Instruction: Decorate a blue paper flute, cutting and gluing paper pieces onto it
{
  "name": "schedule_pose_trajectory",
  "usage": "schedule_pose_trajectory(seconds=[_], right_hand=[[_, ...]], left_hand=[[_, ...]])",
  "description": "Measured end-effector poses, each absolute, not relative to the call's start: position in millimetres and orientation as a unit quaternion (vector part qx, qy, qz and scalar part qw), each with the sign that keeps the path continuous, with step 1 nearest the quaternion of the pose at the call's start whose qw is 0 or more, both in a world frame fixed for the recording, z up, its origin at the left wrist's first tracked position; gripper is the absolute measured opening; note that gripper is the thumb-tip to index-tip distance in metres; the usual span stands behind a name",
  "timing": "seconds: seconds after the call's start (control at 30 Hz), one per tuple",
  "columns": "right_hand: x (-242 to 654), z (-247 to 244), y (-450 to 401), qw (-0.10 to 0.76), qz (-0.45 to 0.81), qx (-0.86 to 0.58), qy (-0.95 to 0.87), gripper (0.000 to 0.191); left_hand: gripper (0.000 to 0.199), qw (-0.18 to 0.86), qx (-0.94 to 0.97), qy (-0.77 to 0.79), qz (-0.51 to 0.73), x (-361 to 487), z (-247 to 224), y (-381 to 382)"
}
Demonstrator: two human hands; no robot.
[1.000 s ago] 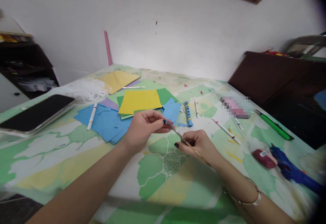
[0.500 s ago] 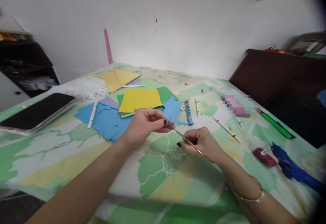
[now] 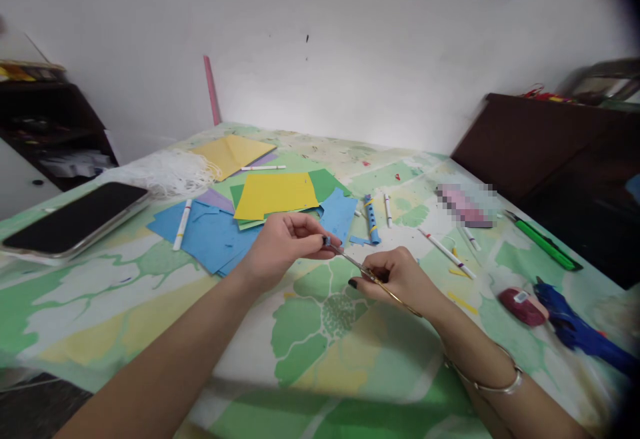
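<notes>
The left hand (image 3: 280, 249) pinches a small blue piece (image 3: 327, 241) between thumb and fingertips, so the piece sits at the tip of that hand, ahead of the right hand (image 3: 397, 280) and to its left. The right hand is closed round the gold-coloured handles of a pair of scissors (image 3: 355, 264), whose metal blades slant up and leftward to the left fingertips, right by the piece; whether the blades touch it is too small to tell. The two hands are apart, with the scissors bridging the gap above the floral tablecloth (image 3: 305, 352). Beyond the piece lie the blue paper (image 3: 339, 216) and, to its right, a dotted blue tube (image 3: 372, 222). The yellow sheet (image 3: 275, 194) lies past the left hand.
</notes>
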State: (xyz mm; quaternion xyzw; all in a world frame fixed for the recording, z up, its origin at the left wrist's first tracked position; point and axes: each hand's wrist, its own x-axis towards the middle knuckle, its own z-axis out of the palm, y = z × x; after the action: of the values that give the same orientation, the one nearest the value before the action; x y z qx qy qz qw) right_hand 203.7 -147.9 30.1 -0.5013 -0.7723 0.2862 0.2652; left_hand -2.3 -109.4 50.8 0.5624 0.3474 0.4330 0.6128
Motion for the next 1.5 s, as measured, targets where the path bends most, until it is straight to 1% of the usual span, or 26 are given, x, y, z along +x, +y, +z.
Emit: schedule_pose_trajectory(seconds=[0.2,0.4,0.53,0.67,0.87,1.1,1.37,1.5], right_hand=[[208,32,-148,0.263,0.327,-0.497,-0.760,0.041],[214,36,-146,0.214,0.360,-0.473,-0.775,0.035],[217,39,-146,0.185,0.375,-0.456,-0.786,0.034],[219,40,-146,0.176,0.386,-0.452,-0.785,0.031],[219,38,-145,0.167,0.382,-0.442,-0.794,0.036],[219,37,-145,0.154,0.377,-0.441,-0.800,0.034],[219,38,-145,0.145,0.399,-0.439,-0.792,0.038],[220,37,-144,0.141,0.413,-0.433,-0.789,0.038]], left_hand=[[0.005,0.631,0.545,0.341,0.435,-6,53,-109],[0.006,0.690,0.556,0.309,0.346,-10,50,-107],[0.007,0.715,0.545,0.306,0.313,-11,50,-106],[0.007,0.716,0.549,0.309,0.302,-12,51,-105],[0.009,0.720,0.550,0.316,0.282,-12,50,-103],[0.009,0.708,0.568,0.327,0.263,-12,50,-103],[0.014,0.690,0.605,0.319,0.237,-13,48,-101],[0.013,0.695,0.608,0.311,0.226,-13,46,-100]])
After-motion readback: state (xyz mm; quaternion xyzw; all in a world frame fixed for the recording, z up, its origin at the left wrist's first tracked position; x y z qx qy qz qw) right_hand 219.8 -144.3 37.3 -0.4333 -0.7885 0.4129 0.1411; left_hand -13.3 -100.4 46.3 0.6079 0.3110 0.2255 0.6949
